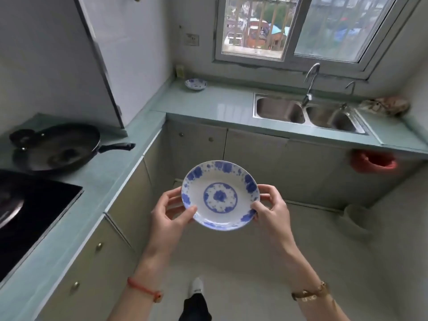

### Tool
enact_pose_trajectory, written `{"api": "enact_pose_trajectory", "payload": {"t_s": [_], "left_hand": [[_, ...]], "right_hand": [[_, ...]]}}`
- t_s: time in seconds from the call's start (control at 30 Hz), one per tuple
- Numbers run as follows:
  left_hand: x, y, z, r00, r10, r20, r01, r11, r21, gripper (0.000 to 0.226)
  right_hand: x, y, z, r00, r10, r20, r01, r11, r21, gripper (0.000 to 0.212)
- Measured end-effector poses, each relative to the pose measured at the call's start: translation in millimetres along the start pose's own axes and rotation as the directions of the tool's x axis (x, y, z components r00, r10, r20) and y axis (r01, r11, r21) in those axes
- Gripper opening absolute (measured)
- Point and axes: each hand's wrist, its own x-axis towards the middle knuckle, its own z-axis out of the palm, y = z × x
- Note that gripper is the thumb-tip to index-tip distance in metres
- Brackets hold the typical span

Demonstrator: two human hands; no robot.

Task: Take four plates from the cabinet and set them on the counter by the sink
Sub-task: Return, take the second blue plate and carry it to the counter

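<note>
Head view, held plate: I see a blue-patterned plate (220,195) carried level above the floor, well short of the sink (254,105) and to its left.
Left hand: the left hand (170,212) grips the plate's left rim, thumb on top, fingers underneath.
Right hand: the right hand (271,209) grips the opposite rim the same way.
Set plate: a matching plate (196,84) sits on the counter (222,100), left of the sink by the back wall.
Relation for the move: I judge the bare counter left of the sink lies straight ahead of both hands, with neither clearly nearer.
</note>
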Motion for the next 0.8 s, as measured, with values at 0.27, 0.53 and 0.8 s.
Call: {"api": "enact_pose_trajectory", "payload": {"t_s": [0.27,0.53,0.8], "left_hand": [[199,16,46,0.989,-0.005,0.149,-0.006,0.997,0.073,0.043],[366,7,99,0.979,-0.048,0.197,0.031,0.996,0.087,0.043],[549,-12,165,0.989,-0.100,0.110,0.084,0.986,0.142,0.045]], "right_hand": [[167,-38,39,0.992,-0.016,-0.123,0.016,1.000,0.007,0.035],[325,-52,68,0.987,-0.008,-0.158,0.007,1.000,-0.007,0.034],[530,-53,103,0.996,0.014,-0.091,-0.018,0.999,-0.046,0.032]]}}
